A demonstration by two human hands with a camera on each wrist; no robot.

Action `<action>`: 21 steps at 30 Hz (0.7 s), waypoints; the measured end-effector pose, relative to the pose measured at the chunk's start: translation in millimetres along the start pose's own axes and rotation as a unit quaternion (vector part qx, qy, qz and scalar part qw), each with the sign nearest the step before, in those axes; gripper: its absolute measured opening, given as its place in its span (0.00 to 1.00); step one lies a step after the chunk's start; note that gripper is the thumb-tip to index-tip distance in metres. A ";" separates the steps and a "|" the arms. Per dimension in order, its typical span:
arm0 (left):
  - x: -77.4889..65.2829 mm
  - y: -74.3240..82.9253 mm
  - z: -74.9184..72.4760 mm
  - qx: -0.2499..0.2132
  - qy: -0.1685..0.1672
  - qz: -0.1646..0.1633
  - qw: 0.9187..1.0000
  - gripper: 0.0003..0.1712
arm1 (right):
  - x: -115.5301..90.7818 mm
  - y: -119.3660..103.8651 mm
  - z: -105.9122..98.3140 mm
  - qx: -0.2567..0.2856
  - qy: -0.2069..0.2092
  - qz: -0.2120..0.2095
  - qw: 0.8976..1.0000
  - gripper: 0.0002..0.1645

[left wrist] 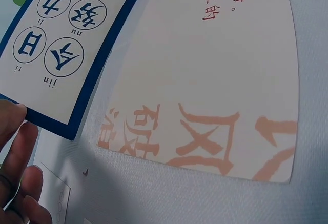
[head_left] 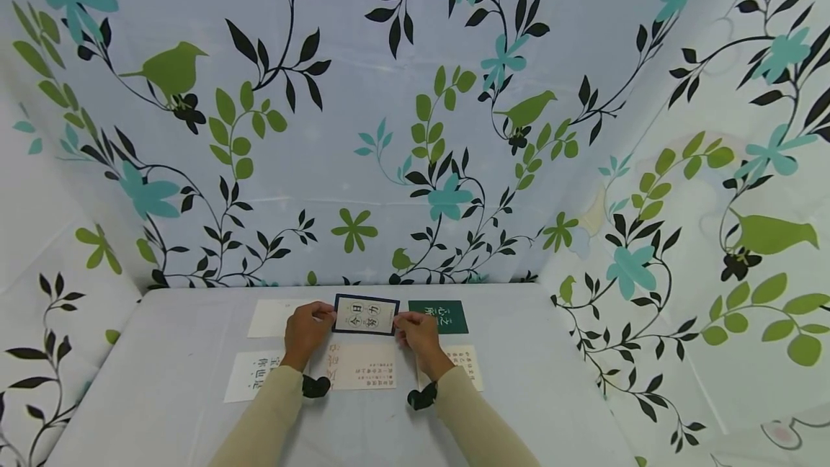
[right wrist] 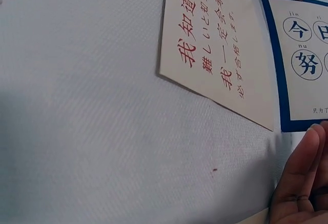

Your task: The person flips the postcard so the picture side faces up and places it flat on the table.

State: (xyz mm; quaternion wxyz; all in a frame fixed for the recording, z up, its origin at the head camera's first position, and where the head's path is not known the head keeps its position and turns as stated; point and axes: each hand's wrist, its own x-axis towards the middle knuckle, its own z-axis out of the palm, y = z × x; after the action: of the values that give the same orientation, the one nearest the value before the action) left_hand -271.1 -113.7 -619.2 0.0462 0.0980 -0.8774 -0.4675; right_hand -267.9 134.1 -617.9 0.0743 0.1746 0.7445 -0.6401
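A blue-bordered card (head_left: 366, 316) with circled characters is held by its two short sides. My left hand (head_left: 305, 330) pinches its left edge between thumb and finger. At the opposite edge, my right hand (head_left: 420, 337) pinches it too. The left wrist view shows the left fingers (left wrist: 20, 147) at a corner of the card's blue border (left wrist: 77, 111). In the right wrist view, the right fingers (right wrist: 302, 157) meet the border from below. A pale pink card (head_left: 363, 370) with red writing lies on the table just nearer than the held card.
A white card (head_left: 266, 317) and one with dark characters (head_left: 249, 377) lie at the left, partly behind the left hand. On the right are a green card (head_left: 454, 314) and a cream card (head_left: 468, 362), both partly covered. Patterned cloth (head_left: 363, 186) surrounds the white table (head_left: 519, 380).
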 end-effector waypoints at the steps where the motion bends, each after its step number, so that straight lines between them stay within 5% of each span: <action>1: -0.4 0.6 0.3 0.000 0.001 -0.001 1.000 0.10 | -0.2 0.1 0.0 0.001 0.002 0.001 1.000 0.06; 21: 1.0 -5.0 6.7 -0.005 0.011 -0.005 1.000 0.09 | 0.3 4.7 -2.0 0.006 0.010 -0.022 1.000 0.07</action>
State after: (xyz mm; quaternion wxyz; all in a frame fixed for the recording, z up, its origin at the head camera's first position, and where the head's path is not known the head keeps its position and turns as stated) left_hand -272.6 -111.2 -627.1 0.0544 0.1075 -0.8738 -0.4710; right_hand -266.3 136.7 -622.1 0.0517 0.1650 0.7447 -0.6446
